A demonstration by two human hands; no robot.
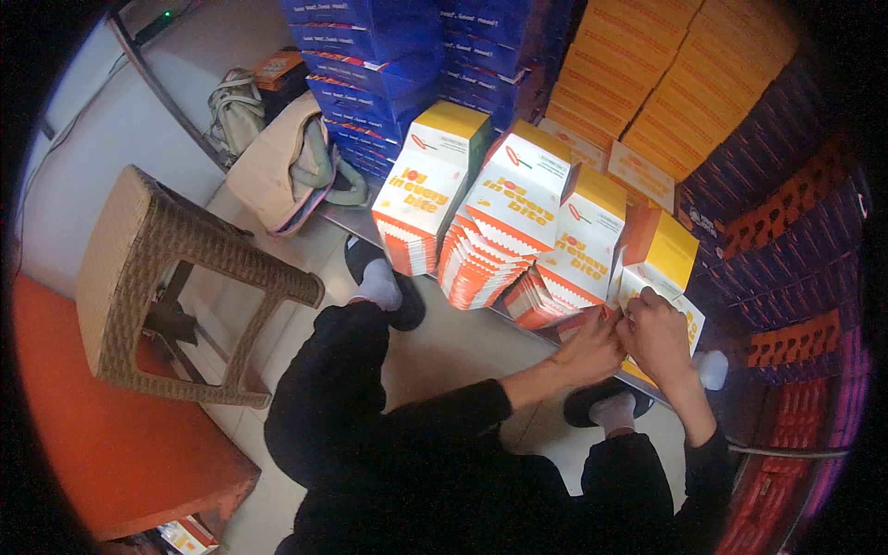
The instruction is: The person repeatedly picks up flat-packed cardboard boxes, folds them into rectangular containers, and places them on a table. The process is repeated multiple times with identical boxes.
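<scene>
Where the left hand [592, 350] and the right hand [657, 335] meet, the rightmost carton stack [670, 255] lies directly under and beyond them. Its long axis runs outward from the hands, slightly to the right, with the yellow end pointing away. Both hands are close together, fingers bent; whether either pinches a carton cannot be told. Three similar carton stacks [520, 190] line up left of the hands, yellow ends also facing away. Yellow box piles [638, 69] rise beyond the hands.
</scene>
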